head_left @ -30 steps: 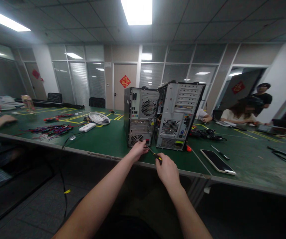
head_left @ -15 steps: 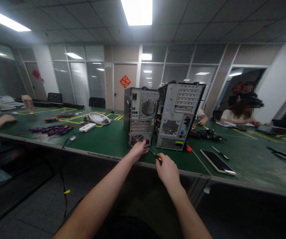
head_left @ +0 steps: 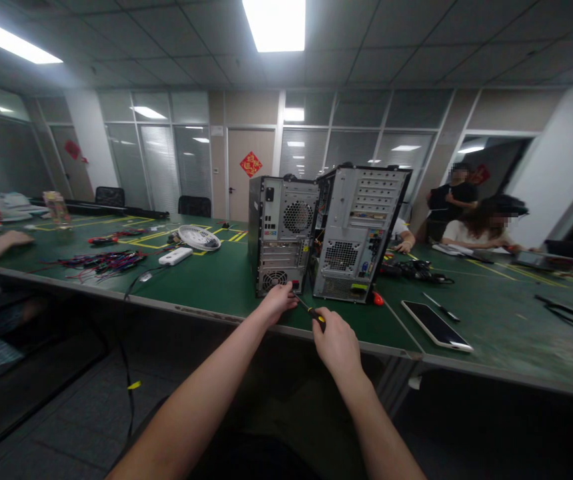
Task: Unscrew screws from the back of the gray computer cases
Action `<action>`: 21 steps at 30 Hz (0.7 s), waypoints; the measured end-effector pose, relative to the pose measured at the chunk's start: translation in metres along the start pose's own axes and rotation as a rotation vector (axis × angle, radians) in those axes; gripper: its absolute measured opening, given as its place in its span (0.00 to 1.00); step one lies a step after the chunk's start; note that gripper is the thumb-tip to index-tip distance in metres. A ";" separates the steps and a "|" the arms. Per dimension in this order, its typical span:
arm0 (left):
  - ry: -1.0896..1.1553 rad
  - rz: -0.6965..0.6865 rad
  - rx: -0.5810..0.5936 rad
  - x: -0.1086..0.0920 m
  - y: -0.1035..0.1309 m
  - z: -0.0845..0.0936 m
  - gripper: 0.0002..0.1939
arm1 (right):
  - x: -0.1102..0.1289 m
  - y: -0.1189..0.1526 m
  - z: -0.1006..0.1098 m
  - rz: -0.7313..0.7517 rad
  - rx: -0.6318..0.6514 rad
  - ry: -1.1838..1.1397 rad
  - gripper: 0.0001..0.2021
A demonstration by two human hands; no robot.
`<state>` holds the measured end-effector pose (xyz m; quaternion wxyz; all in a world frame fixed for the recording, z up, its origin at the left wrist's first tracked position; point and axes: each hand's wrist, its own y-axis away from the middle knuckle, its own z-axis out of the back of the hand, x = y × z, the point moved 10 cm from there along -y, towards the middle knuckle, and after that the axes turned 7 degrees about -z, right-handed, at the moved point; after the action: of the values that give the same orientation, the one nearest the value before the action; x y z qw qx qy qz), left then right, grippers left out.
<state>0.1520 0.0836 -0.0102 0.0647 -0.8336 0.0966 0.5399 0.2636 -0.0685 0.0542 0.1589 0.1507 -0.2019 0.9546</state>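
Two computer cases stand upright side by side, their back panels towards me: a smaller case point(head_left: 286, 250) on the left and a taller case point(head_left: 354, 227) on the right. My right hand point(head_left: 335, 337) is wrapped round the black and yellow handle of a screwdriver point(head_left: 315, 315), whose shaft points up and left. Close to the shaft's tip, my left hand point(head_left: 277, 303) has its fingers together at the lower right corner of the smaller case. What the left fingers pinch, if anything, is too small to make out.
The green table point(head_left: 206, 287) bears a phone point(head_left: 436, 325), a knife-like tool point(head_left: 441, 307), a white basket point(head_left: 199, 237), a power strip point(head_left: 175, 256) and wire bundles point(head_left: 104, 261). A co-worker's arm point(head_left: 1, 248) rests at left; people are at the right.
My hands, the screwdriver and both cases look unmoved. In the background at right, a standing person in black has moved left.
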 end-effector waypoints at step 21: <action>-0.102 0.000 0.036 0.002 -0.006 -0.002 0.16 | -0.004 -0.001 -0.001 -0.016 0.000 0.017 0.12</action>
<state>0.1560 0.0889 -0.0108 0.0846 -0.8036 0.1031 0.5800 0.2674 -0.0679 0.0525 0.1681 0.1443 -0.1993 0.9546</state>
